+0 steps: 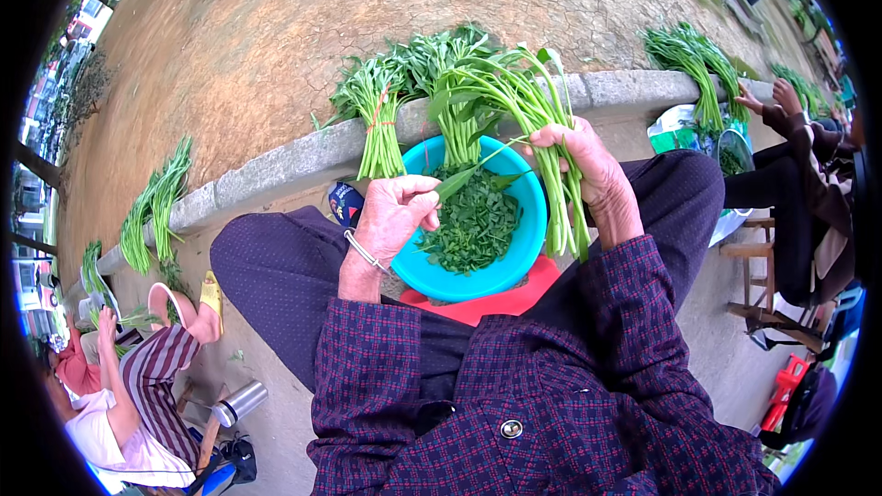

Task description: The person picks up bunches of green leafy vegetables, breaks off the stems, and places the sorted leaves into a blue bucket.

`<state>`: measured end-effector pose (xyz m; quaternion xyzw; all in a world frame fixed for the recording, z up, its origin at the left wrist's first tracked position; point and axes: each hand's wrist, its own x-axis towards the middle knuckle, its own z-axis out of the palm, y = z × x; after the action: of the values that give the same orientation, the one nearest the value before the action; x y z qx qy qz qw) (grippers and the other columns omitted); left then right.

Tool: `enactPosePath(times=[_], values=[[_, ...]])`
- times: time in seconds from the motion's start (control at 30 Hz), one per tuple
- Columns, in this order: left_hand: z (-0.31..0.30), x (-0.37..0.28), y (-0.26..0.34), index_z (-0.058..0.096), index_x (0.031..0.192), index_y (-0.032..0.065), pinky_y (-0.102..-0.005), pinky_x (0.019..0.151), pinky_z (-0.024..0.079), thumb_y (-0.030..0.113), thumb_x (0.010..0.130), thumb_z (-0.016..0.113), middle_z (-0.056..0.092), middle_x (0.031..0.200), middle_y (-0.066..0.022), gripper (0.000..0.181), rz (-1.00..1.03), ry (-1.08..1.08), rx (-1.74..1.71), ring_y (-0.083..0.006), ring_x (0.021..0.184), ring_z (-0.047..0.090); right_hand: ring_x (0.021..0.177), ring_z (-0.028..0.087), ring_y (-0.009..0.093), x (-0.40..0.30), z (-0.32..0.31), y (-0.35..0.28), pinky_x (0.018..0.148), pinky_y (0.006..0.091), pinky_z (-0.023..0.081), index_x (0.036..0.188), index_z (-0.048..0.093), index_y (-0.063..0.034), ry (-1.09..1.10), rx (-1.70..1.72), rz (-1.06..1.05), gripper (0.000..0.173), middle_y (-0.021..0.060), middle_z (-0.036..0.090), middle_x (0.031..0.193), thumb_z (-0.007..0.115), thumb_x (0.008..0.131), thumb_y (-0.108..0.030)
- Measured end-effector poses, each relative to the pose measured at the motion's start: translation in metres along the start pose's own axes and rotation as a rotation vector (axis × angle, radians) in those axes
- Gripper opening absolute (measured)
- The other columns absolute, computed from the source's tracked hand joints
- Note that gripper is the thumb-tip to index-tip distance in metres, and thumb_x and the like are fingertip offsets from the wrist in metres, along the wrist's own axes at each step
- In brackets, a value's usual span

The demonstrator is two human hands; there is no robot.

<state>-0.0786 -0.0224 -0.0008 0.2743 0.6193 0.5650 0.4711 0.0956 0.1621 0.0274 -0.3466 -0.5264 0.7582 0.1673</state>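
My left hand, with a bangle at the wrist, pinches a green leaf between thumb and fingers. The leaf's thin stalk runs toward my other hand. A thick bunch of long-stemmed leafy greens, resembling water spinach, is gripped in my right hand, leaves pointing away from me. Between my knees is a turquoise plastic basin with loose green leaves in it. Beyond it, a bundle tied with a red band and another bundle lean on the stone curb.
The stone curb curves across in front, with bare soil behind it. More greens lie along it at left and right. Seated people handle greens on both sides. A steel flask stands at lower left, a wooden stool at right.
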Motion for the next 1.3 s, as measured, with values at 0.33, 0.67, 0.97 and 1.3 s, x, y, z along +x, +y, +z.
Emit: enactPosePath(times=[0.33, 0.67, 0.97, 1.3], values=[[-0.001, 0.002, -0.007, 0.061, 0.087, -0.0032, -0.0227, 0.050, 0.047, 0.005, 0.081, 0.063, 0.060, 0.065, -0.0038, 0.010, -0.091, -0.159, 0.064, -0.0094, 0.052, 0.056, 0.040, 0.037, 0.005, -0.003, -0.007, -0.010, 0.039, 0.0207, 0.031, 0.071, 0.060, -0.0006, 0.092, 0.015, -0.040, 0.013, 0.0002, 0.053, 0.055, 0.062, 0.070, -0.013], [0.009, 0.005, -0.020, 0.058, 0.076, 0.0012, -0.0218, 0.049, 0.046, 0.005, 0.082, 0.057, 0.056, 0.060, -0.0012, 0.007, -0.055, -0.038, 0.206, -0.0077, 0.050, 0.054, 0.041, 0.039, 0.005, -0.004, -0.011, -0.008, 0.039, 0.0203, 0.031, 0.069, 0.059, -0.0025, 0.080, -0.059, 0.003, 0.014, -0.0008, 0.051, 0.053, 0.063, 0.067, -0.016], [0.010, 0.017, -0.037, 0.057, 0.070, -0.0004, -0.0245, 0.034, 0.041, 0.006, 0.081, 0.053, 0.054, 0.056, -0.0037, 0.012, -0.258, 0.361, 0.283, -0.0098, 0.040, 0.051, 0.042, 0.040, 0.006, -0.005, 0.001, -0.002, 0.040, 0.0222, 0.031, 0.066, 0.057, -0.0059, 0.055, -0.132, 0.002, 0.016, -0.0028, 0.047, 0.052, 0.066, 0.060, -0.018], [0.029, 0.007, -0.028, 0.062, 0.094, -0.0005, -0.0232, 0.054, 0.047, 0.014, 0.081, 0.060, 0.061, 0.074, -0.0053, 0.019, 0.132, 0.118, 0.345, -0.0119, 0.062, 0.059, 0.043, 0.041, 0.005, -0.007, 0.023, 0.008, 0.041, 0.0212, 0.033, 0.071, 0.060, -0.0043, 0.000, -0.264, 0.033, 0.012, -0.0029, 0.051, 0.055, 0.067, 0.066, -0.013]])
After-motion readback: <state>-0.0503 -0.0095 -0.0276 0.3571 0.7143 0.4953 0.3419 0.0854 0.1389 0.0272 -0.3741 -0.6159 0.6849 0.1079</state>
